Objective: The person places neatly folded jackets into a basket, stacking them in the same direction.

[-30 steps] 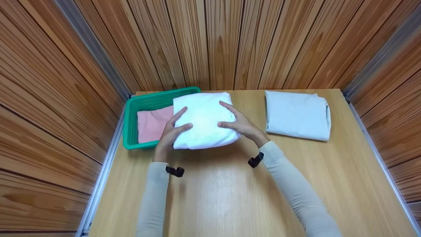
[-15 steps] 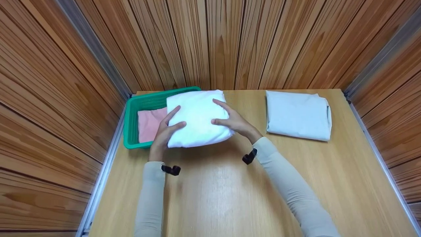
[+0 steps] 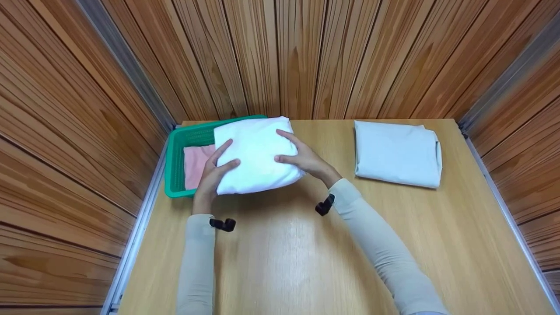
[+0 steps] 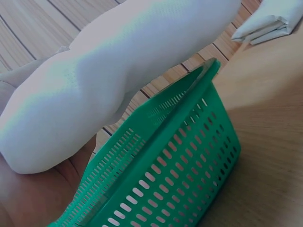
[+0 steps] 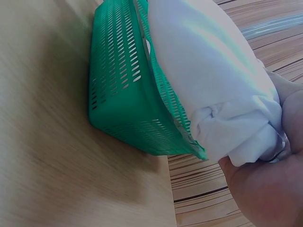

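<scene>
A thick folded white cloth (image 3: 256, 170) is held between both hands, raised over the right part of a green plastic basket (image 3: 175, 175). My left hand (image 3: 211, 177) grips its left side, thumb and a finger on top and the rest beneath. On the opposite side my right hand (image 3: 308, 158) grips it the same way. A pink folded cloth (image 3: 197, 164) lies inside the basket, partly covered by the white one in the head view. Both wrist views show the white cloth (image 4: 94, 80) above the rim of the perforated basket (image 5: 123, 80).
A second folded cloth, pale bluish white (image 3: 397, 154), lies at the back right of the wooden table (image 3: 280, 262). Wood-panelled walls (image 3: 297, 57) close off the back and both sides. Metal rails (image 3: 131, 245) run along the side edges.
Both hands have carried the white cloth leftward and slightly back, further over the basket, covering more of the pink cloth. The other folded cloth stays put.
</scene>
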A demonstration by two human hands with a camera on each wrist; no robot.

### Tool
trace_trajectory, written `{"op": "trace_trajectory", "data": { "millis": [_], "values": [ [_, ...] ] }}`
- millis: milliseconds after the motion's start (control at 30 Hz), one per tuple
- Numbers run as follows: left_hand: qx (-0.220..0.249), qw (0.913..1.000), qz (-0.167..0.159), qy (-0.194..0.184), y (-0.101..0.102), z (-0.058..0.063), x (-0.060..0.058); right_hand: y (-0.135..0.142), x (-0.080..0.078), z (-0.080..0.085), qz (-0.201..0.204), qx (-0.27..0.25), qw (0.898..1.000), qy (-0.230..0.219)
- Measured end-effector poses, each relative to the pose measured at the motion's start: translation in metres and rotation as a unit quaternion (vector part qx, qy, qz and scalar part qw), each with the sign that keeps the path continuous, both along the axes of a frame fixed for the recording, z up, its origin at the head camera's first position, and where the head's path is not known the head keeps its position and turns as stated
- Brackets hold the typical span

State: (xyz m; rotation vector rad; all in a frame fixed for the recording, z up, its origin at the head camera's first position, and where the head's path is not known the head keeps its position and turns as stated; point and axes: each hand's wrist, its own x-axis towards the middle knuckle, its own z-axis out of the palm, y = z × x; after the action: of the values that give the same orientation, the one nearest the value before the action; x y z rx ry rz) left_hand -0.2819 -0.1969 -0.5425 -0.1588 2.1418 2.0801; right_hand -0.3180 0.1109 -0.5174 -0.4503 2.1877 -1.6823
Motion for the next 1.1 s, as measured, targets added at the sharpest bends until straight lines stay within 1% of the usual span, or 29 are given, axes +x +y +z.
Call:
{"op": "trace_trajectory", "data": {
  "millis": [200,433,700,933,1100],
  "values": [
    [-0.008,0.9998,0.016,-0.008,-0.006,0.004,0.001,-0.007,-0.003,0.0,0.002,-0.011,1.0,-0.004],
    [-0.004,0.9996,0.022,-0.016,-0.015,0.004,-0.001,-0.017,-0.007,0.002,-0.003,-0.011,1.0,-0.008],
    [0.009,0.9995,0.028,0.011,-0.027,0.006,-0.005,-0.028,-0.013,0.005,0.014,-0.045,0.999,-0.007],
    [-0.018,0.9988,0.046,0.002,-0.033,0.01,-0.006,-0.034,-0.015,0.005,0.014,-0.046,0.999,-0.015],
    [-0.026,0.9985,0.047,-0.006,-0.036,0.013,-0.009,-0.039,-0.017,0.006,0.005,-0.033,0.999,-0.013]
  ]
}}
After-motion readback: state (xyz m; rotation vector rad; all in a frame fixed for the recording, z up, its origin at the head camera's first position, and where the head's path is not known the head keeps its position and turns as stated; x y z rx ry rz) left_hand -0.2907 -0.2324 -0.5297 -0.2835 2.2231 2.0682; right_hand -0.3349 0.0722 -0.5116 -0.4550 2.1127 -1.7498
